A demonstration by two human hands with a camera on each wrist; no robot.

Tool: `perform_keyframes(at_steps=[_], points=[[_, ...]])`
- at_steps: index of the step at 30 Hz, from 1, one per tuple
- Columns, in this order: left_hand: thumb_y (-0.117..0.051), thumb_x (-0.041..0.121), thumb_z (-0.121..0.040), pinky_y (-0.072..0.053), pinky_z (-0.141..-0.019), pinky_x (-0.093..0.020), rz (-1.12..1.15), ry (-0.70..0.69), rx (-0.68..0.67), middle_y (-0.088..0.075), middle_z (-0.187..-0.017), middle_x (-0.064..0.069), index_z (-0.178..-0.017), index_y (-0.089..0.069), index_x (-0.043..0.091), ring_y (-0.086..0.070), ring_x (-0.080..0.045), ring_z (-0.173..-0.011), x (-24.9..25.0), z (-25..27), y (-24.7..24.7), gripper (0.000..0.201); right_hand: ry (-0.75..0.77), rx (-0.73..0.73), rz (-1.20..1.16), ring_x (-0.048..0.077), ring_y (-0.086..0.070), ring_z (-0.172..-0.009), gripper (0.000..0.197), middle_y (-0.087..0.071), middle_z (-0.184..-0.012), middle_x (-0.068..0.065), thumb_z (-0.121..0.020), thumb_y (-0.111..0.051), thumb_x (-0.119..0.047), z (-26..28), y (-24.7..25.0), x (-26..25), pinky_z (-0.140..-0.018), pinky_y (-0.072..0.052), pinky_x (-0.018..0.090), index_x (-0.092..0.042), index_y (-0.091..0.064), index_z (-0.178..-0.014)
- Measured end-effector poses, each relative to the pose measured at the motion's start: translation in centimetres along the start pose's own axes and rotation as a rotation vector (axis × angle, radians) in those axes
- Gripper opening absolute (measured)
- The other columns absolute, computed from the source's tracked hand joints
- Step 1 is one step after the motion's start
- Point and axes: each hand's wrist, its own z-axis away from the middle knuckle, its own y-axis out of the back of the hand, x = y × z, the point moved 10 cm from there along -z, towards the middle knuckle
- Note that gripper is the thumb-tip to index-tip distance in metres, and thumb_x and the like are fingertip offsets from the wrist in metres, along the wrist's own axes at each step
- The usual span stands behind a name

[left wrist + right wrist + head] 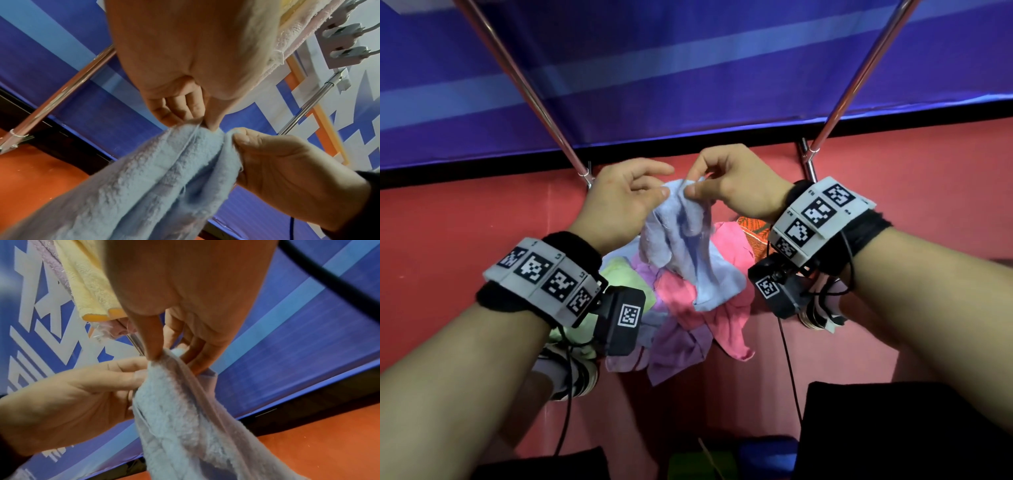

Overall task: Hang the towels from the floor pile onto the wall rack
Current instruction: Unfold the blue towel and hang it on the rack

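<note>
A light blue towel (688,246) hangs bunched in the air above the floor pile (681,329) of pink, purple and pale green towels. My left hand (666,186) pinches its top edge from the left, and my right hand (693,188) pinches the same edge close beside it. In the left wrist view my left hand (202,125) nips the blue towel (160,181) between thumb and fingers. The right wrist view shows my right hand (164,356) gripping a fold of the towel (185,421). The chrome rack poles (524,85) rise on both sides.
A yellow towel (88,288) and a pink one (292,37) hang on the rack overhead. A power strip (345,42) with plugs is fixed to the blue printed wall. The floor (465,222) is red. Shoes (571,373) stand left of the pile.
</note>
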Motion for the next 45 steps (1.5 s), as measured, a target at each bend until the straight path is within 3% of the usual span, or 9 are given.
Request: perform_keyframes(at_steps=[4,9,19,25,28,33,37,40,45], points=[[-0.058,-0.010,-0.084,-0.044,-0.059,-0.017,-0.026,0.093,-0.028,-0.058,-0.072,0.003,-0.109,-0.058,0.019,-0.052,-0.010,-0.062,-1.7,-0.2,-0.1,0.038,0.000,0.150,-0.028,0.004,-0.049,-0.052,0.027,-0.057,-0.058,-0.005,-0.078,-0.070,0.003,-0.2,1.9,-0.1,-0.056,-0.044,0.021,-0.018,-0.060,-0.064],[-0.050,-0.017,-0.077,-0.033,-0.046,-0.011,-0.149,0.135,-0.029,-0.049,-0.066,0.000,-0.107,-0.058,0.016,-0.040,-0.001,-0.041,-3.4,-0.2,0.0,0.045,-0.024,0.304,-0.036,-0.002,-0.048,-0.050,0.028,-0.057,-0.055,-0.011,-0.078,-0.070,0.001,0.0,4.2,0.1,-0.057,-0.042,0.017,-0.019,-0.059,-0.062],[-0.060,0.000,-0.085,-0.040,-0.053,-0.008,-0.232,0.117,0.131,-0.058,-0.062,0.006,-0.105,-0.064,0.014,-0.052,0.003,-0.047,-4.4,-0.1,3.1,0.025,-0.129,0.610,-0.054,0.015,-0.056,-0.062,0.010,-0.059,-0.059,-0.005,-0.063,-0.065,-0.020,1.1,9.2,1.9,-0.068,-0.051,0.039,-0.023,-0.058,-0.056],[-0.056,-0.004,-0.088,-0.042,-0.052,-0.011,-0.101,0.061,0.132,-0.052,-0.064,0.000,-0.087,-0.054,0.022,-0.048,0.003,-0.047,-2.2,0.4,2.3,0.026,-0.145,0.578,-0.044,0.015,-0.054,-0.061,0.020,-0.057,-0.059,-0.003,-0.072,-0.067,-0.011,0.7,8.8,2.5,-0.064,-0.048,0.035,-0.021,-0.057,-0.059],[-0.054,-0.005,-0.090,-0.045,-0.050,-0.017,-0.065,0.035,0.117,-0.051,-0.067,0.002,-0.081,-0.055,0.024,-0.046,0.003,-0.049,-1.1,0.4,1.6,0.030,-0.125,0.499,-0.099,0.019,-0.053,-0.062,0.022,-0.055,-0.060,0.001,-0.077,-0.065,-0.005,0.2,7.5,2.5,-0.066,-0.053,0.041,-0.018,-0.056,-0.062],[-0.055,-0.004,-0.090,-0.037,-0.048,-0.013,-0.035,0.063,0.118,-0.047,-0.057,0.004,-0.094,-0.068,0.011,-0.039,0.000,-0.039,-0.2,0.4,1.0,0.020,-0.075,0.268,-0.185,0.011,-0.049,-0.052,0.028,-0.050,-0.059,0.007,-0.084,-0.059,0.011,-0.1,4.0,1.0,-0.056,-0.050,0.027,-0.010,-0.053,-0.067],[-0.058,-0.005,-0.088,-0.049,-0.056,-0.019,0.023,0.144,0.050,-0.050,-0.045,0.013,-0.103,-0.065,0.014,-0.046,0.002,-0.041,-0.7,0.4,0.0,0.025,-0.073,0.186,-0.183,0.010,-0.051,-0.051,0.025,-0.051,-0.061,0.009,-0.083,-0.061,0.011,-0.1,2.4,0.5,-0.055,-0.049,0.024,-0.009,-0.054,-0.069],[-0.059,-0.010,-0.084,-0.049,-0.060,-0.017,0.068,0.158,-0.002,-0.064,-0.067,-0.005,-0.108,-0.064,0.016,-0.058,-0.005,-0.058,-0.5,0.4,-0.9,0.036,-0.062,0.149,-0.177,0.018,-0.050,-0.058,0.024,-0.051,-0.063,0.009,-0.083,-0.062,0.010,-0.1,1.6,0.2,-0.058,-0.048,0.028,-0.009,-0.056,-0.069],[-0.057,-0.017,-0.081,-0.050,-0.065,-0.011,0.208,0.146,-0.025,-0.072,-0.080,0.007,-0.108,-0.062,0.021,-0.066,0.004,-0.067,0.5,0.5,-1.5,0.047,-0.051,0.106,-0.144,0.023,-0.051,-0.066,0.021,-0.053,-0.068,0.010,-0.083,-0.063,0.008,0.0,0.5,-0.1,-0.065,-0.050,0.032,-0.010,-0.060,-0.071]])
